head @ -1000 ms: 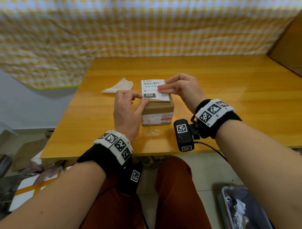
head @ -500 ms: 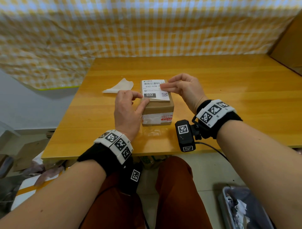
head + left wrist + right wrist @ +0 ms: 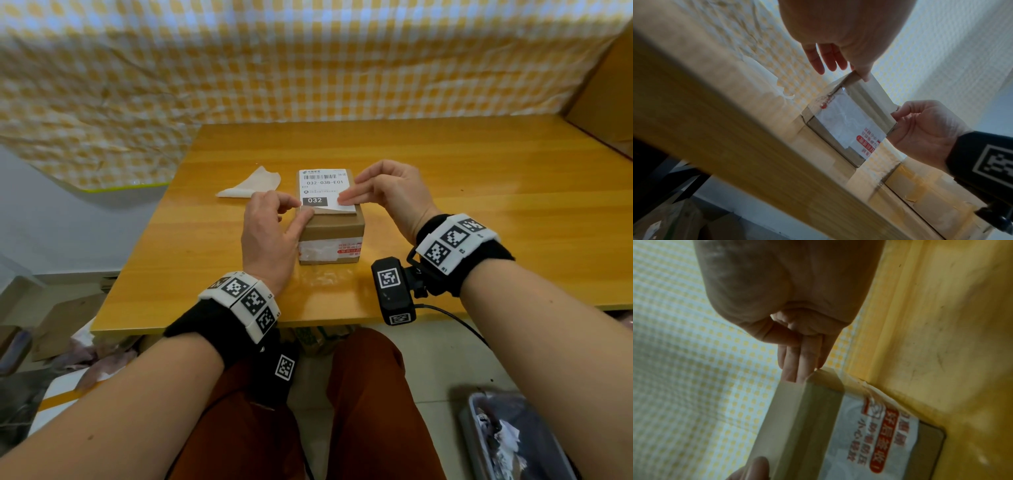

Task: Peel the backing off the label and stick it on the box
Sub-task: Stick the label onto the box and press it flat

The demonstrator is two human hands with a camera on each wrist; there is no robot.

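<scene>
Label (image 3: 322, 186) on box (image 3: 330, 233): right hand (image 3: 390, 192) flat fingers (image 3: 352, 197) press it, left hand (image 3: 270, 236) loose, thumb on edge; paper scrap (image 3: 253, 185) beside

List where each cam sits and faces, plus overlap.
Head: on the head, facing forward-down at the table; shows left hand, right hand, lap.
Left wrist: under the left wrist, facing along the palm at the box; own fingers, the right hand.
Right wrist: under the right wrist, facing the box edge; own fingers, the left thumb.
Shared: all see the box.
</scene>
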